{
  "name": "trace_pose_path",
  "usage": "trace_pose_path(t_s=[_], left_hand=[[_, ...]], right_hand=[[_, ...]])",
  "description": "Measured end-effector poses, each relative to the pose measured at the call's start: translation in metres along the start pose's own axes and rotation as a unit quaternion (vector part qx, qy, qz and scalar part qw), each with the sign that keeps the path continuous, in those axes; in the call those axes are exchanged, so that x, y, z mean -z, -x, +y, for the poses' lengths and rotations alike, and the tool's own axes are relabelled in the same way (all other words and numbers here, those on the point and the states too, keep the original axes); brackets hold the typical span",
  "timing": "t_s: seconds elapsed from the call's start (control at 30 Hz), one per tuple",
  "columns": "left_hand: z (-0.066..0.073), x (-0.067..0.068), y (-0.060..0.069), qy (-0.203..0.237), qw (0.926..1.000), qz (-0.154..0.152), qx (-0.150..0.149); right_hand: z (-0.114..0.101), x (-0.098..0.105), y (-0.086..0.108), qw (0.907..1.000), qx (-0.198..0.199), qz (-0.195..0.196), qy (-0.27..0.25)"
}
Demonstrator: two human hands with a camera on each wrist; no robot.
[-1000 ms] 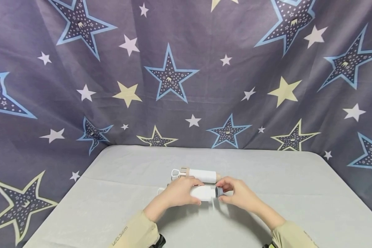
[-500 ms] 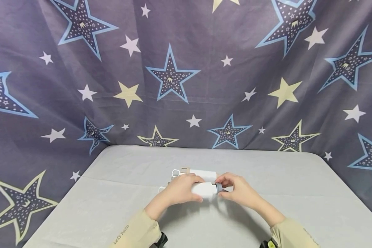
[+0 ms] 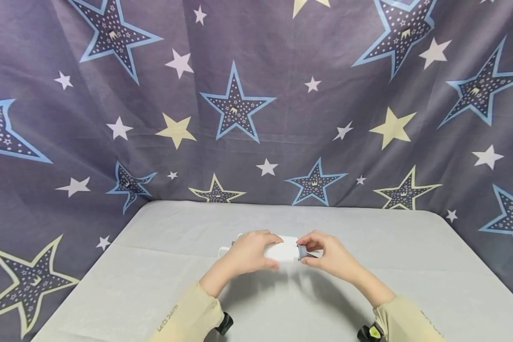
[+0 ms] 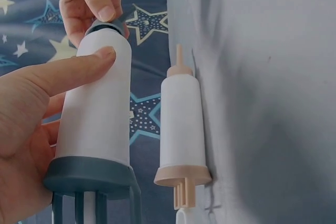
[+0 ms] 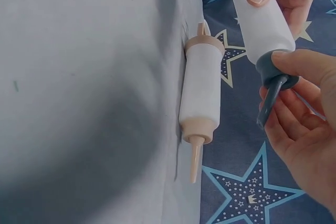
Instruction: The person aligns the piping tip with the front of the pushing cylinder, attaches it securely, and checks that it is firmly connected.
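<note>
My left hand (image 3: 249,254) grips the white barrel of a large syringe (image 4: 97,111), its thumb lying along the barrel. A blue-grey collar (image 4: 89,174) with plunger bars is at the syringe's rear end. At the front end, my right hand (image 3: 335,259) pinches the blue-grey nozzle cap (image 5: 270,69) between thumb and fingers; a thin spout (image 5: 269,100) sticks out from that cap. The cap sits against the barrel's end; whether it is fully seated I cannot tell. In the head view the left hand hides the syringe's rear part.
A second syringe, white with beige ends (image 5: 202,85), lies on the grey cloth-covered table (image 3: 154,294), just behind the held one. A dark star-patterned curtain (image 3: 282,95) hangs beyond the table's far edge.
Both hands have lifted the syringe and shifted it slightly away from me, so it now covers much of the beige-ended syringe in the head view. The right hand keeps hold of the nozzle cap.
</note>
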State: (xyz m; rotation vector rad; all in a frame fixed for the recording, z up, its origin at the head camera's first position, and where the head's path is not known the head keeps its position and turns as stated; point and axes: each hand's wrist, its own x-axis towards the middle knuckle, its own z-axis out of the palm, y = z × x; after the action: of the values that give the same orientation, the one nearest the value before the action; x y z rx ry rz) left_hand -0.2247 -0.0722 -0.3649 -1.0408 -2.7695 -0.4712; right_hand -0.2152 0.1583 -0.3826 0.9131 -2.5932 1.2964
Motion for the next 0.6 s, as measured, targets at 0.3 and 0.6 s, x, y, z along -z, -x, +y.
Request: trace_pose_path(t_s=[0.3, 0.6], left_hand=[[0.005, 0.005, -0.003, -0.022, 0.9997, 0.008, 0.0], [0.007, 0.004, -0.005, -0.035, 0.9993, 0.01, -0.001]], right_hand=[[0.004, -0.001, -0.001, 0.9999, 0.0, 0.009, 0.005], [0.006, -0.002, 0.0, 0.9999, -0.009, 0.014, -0.002]])
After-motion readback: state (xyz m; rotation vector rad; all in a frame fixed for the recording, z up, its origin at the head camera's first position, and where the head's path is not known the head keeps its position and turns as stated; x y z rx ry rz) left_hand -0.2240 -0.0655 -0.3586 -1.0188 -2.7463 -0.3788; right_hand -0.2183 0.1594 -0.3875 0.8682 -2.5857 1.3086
